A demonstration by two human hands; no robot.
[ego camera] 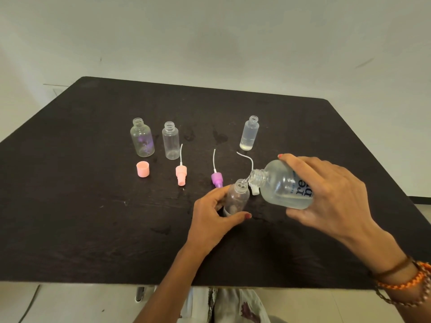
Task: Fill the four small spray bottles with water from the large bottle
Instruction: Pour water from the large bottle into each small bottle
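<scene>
My right hand [331, 201] grips the large clear bottle [283, 185], tipped to the left with water inside. Its mouth touches the open neck of a small clear spray bottle [236, 198], held tilted in my left hand [214, 217]. Water runs between the two mouths. Further back stand three other small bottles without tops: a round one [142, 138] at the left, a straight one [171, 141] beside it, and one [250, 134] at the right filled with water.
On the black table [81, 217] lie a pink cap [142, 169], a pink spray top [181, 174], a purple spray top [217, 178] and a white spray top [253, 189] partly hidden behind the large bottle. Wet patches mark the table's middle.
</scene>
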